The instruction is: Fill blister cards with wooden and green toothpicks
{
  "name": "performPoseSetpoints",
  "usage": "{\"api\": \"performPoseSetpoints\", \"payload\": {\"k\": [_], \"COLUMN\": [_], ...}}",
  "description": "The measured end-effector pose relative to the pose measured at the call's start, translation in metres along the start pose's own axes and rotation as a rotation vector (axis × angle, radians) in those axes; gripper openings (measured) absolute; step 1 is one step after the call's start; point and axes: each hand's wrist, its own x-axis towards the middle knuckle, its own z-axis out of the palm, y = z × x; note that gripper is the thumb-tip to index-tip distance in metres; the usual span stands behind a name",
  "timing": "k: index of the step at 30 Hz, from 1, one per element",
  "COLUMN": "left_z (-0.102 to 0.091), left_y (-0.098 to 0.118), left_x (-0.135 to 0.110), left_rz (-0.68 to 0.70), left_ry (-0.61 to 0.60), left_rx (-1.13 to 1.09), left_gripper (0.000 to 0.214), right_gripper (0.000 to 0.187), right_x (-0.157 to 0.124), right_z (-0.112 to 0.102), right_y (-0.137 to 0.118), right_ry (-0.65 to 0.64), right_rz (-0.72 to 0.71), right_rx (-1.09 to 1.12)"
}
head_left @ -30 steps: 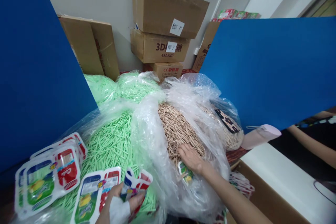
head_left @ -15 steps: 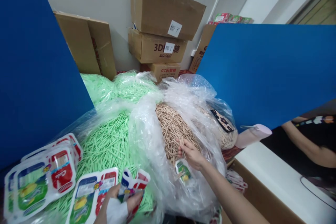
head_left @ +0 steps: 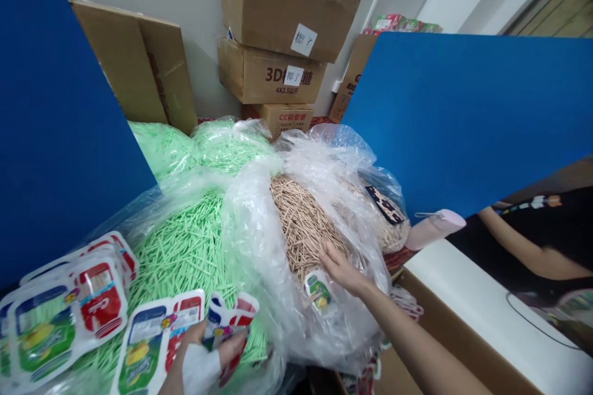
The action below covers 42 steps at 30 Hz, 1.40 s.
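My left hand [head_left: 204, 349], with white wrap about the thumb area, is closed on a printed plastic pouch [head_left: 230, 315] whose top is bent and gaping. Below the pouch lie loose light-green sticks [head_left: 189, 244] in a clear plastic bag. On the heap of thin brown sticks [head_left: 301, 222] rests my right hand [head_left: 341, 270], fingers together and curled down on the sticks, tips partly hidden. Just beneath that hand a small printed pouch [head_left: 319, 290] with sticks at its edge lies on the bag. Another flat double pouch [head_left: 155, 339] is beside my left hand.
A pile of printed pouches [head_left: 69, 315] lies at the left. Blue panels [head_left: 463, 111] stand on both sides. Stacked cartons [head_left: 282, 74] are at the back. On the right are a pink bottle [head_left: 435, 229], a white table [head_left: 467, 308], an open carton [head_left: 445, 327] and another person's arm [head_left: 523, 244].
The whole view has shifted slightly, with things sitting a little further left and higher. My right fingers have gone from pinching at the brown sticks to reaching down onto them. My left hand keeps the pouch.
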Motion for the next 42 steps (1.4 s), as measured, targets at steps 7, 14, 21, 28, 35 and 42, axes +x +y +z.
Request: {"api": "performPoseSetpoints", "payload": {"k": [7,14,21,28,35,42], "left_z": [-0.002,0.000,0.003,0.023,0.081,0.089], "left_y": [-0.004,0.004,0.004,0.036,0.074,0.064], "left_x": [0.000,-0.004,-0.004,0.010,0.060,0.050], "left_rz": [-0.008,-0.008,-0.048,-0.196,-0.008,-0.052], "left_ry": [-0.008,0.002,-0.003,-0.296,-0.656,-0.588], "left_rx": [-0.014,-0.012,-0.102,-0.667,-0.775,-0.866], "left_gripper": [0.025,0.026,0.030,0.038,0.026,0.031], "right_gripper": [0.015,0.012,0.024,0.048,0.051,0.044], "right_x": [0.010,0.020,0.019,0.010,-0.013,-0.006], "right_z": [0.018,0.022,0.006,0.003,-0.002,-0.018], "right_y": [-0.001,0.006,-0.003,-0.016,-0.051,-0.074], "right_ry": [-0.151,-0.118,0.056,-0.220,-0.665,-0.392], "right_rz": [-0.007,0.018,0.084,0.202,0.231,0.255], "right_rx": [-0.342,-0.282,0.151,0.739,1.042,1.294]}}
